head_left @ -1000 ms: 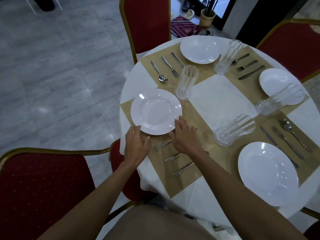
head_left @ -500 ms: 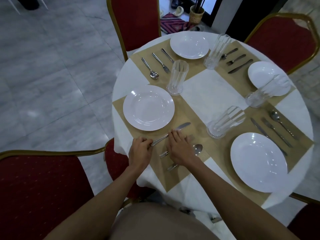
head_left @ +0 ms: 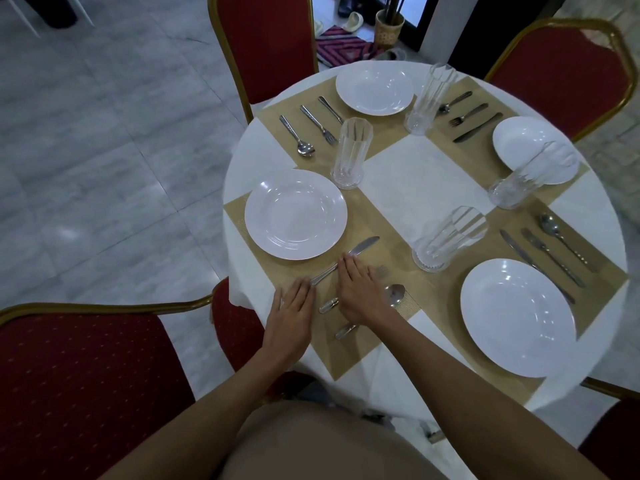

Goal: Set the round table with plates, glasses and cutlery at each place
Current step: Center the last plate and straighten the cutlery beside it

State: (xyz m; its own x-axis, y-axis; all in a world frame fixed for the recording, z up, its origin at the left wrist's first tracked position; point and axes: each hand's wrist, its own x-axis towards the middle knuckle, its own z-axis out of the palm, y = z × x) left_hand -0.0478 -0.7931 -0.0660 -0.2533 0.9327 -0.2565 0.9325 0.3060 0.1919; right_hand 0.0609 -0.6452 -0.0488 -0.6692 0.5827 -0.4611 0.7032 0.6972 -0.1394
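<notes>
Left hand (head_left: 291, 306) and right hand (head_left: 360, 292) lay flat, fingers straight, gripping nothing, fingertips on the knife (head_left: 360, 247), seemingly aligning it beside the plate (head_left: 296, 214).

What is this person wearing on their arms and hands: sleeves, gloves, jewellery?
Nothing shows there: the left hand and right hand are ungloved, with no ring, watch or bracelet visible, and no sleeve appears anywhere up to the picture's edge. A plain tan garment covers the body below.

light: soft, dim | glare: plates (head_left: 295, 214), floor (head_left: 86, 174) | edges: wide-angle bend | focus: sharp
</notes>
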